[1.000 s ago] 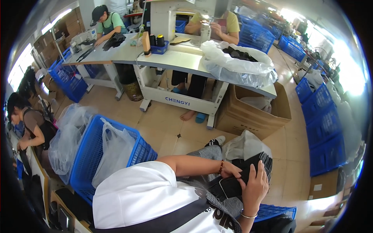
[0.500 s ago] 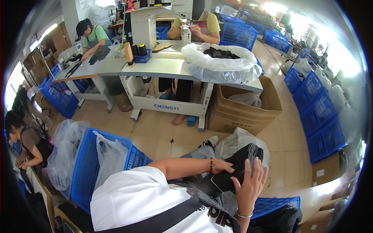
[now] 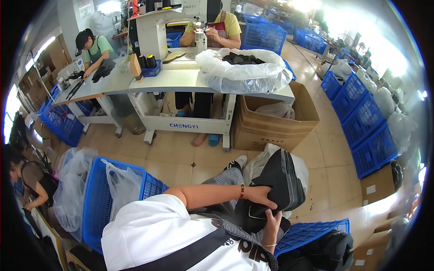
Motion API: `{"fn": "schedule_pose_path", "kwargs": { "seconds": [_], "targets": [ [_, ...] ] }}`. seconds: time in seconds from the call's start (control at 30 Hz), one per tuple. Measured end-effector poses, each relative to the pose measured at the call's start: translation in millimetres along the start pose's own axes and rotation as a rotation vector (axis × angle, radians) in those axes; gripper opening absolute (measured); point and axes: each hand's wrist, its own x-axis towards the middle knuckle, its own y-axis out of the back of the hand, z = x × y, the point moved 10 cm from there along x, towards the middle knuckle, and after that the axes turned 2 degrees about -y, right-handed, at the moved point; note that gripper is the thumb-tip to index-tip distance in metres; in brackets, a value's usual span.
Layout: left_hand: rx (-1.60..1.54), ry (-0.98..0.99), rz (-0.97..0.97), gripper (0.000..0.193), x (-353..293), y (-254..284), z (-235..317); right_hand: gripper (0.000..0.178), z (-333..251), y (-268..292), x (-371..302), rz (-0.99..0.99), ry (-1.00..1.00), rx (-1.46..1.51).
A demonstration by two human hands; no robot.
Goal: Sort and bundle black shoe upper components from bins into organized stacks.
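Note:
A thick stack of flat black cut pieces point(image 3: 284, 178), rounded at the edges, rests slanted over my lap. My left hand point(image 3: 259, 195), with a beaded bracelet at its wrist, grips the stack's near left end from above. Close below it, my right hand point(image 3: 271, 225) holds the near edge with the thumb up; its other fingers are mostly hidden. More black material point(image 3: 253, 223) lies on my lap under the hands. A white sack point(image 3: 302, 168) shows behind the stack.
A blue crate point(image 3: 97, 198) with clear plastic bags stands at my left. Another blue crate point(image 3: 312, 232) and a dark heap point(image 3: 327, 250) sit at my right. Ahead are a cardboard box point(image 3: 271, 131) and a sewing table point(image 3: 181, 74), where a person works.
My right hand, spread open above the stack before, has come down and closed on its near edge. The stack is turned, showing its broad top and layered right side. The view has shifted slightly.

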Motion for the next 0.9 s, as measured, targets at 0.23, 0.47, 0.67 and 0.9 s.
{"fn": "schedule_pose_path", "kwargs": {
  "seconds": [0.23, 0.47, 0.67, 0.9],
  "targets": [
    [-0.011, 0.044, -0.014, 0.069, -16.0, 5.5, -9.5, 0.051, 12.4, -3.0, -7.5, -0.058, -0.017, -0.099],
    [-0.003, 0.281, -0.159, 0.072, -27.5, 6.6, -1.4, 0.054, 28.1, -4.3, -18.7, -0.011, -0.111, 0.145],
    [0.108, 0.131, 0.028, 0.066, -12.4, 7.2, -26.2, 0.048, 30.2, -2.4, -13.0, 0.041, -0.113, 0.168],
    [-0.769, 0.010, -0.235, 0.060, -25.8, -27.7, -35.2, 0.054, 20.9, -8.1, -15.5, 0.027, -0.123, 0.208]
  ]
}}
